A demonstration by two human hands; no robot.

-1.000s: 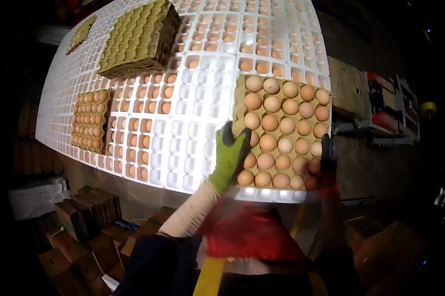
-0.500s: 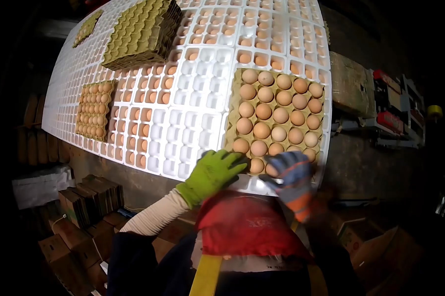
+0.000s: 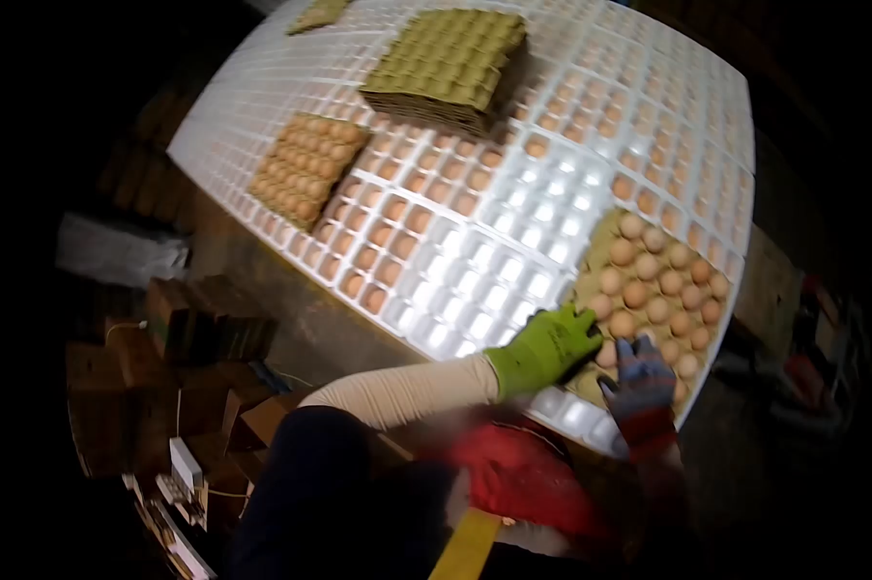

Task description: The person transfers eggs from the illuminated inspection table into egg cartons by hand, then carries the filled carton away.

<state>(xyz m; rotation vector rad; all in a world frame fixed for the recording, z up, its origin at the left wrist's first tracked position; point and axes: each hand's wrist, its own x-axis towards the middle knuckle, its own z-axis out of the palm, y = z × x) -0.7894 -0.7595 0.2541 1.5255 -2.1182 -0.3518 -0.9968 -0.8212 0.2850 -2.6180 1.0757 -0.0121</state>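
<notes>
My left hand (image 3: pixel 550 350), in a green glove, is at the left edge of a pulp tray of eggs (image 3: pixel 602 242), its fingers bent over the nearest eggs. My right hand (image 3: pixel 641 382), in a grey-blue and red glove, lies over the near part of that tray with its fingers pointing forward. What either hand grips, if anything, is hidden. The tray rests on white moulded trays. To its left are white trays with bare pockets (image 3: pixel 470 280), and beyond them pockets holding eggs (image 3: pixel 368 256).
A stack of pulp trays (image 3: pixel 446 63) stands toward the back. Another pulp tray of eggs (image 3: pixel 310 164) lies left of it. Cardboard boxes (image 3: pixel 204 319) and a white bag (image 3: pixel 122 251) are on the floor at left.
The view has turned, so the table appears shifted and rotated to the right. My right hand has gone from the tray's right side to its near eggs, and my left hand from its left side toward them.
</notes>
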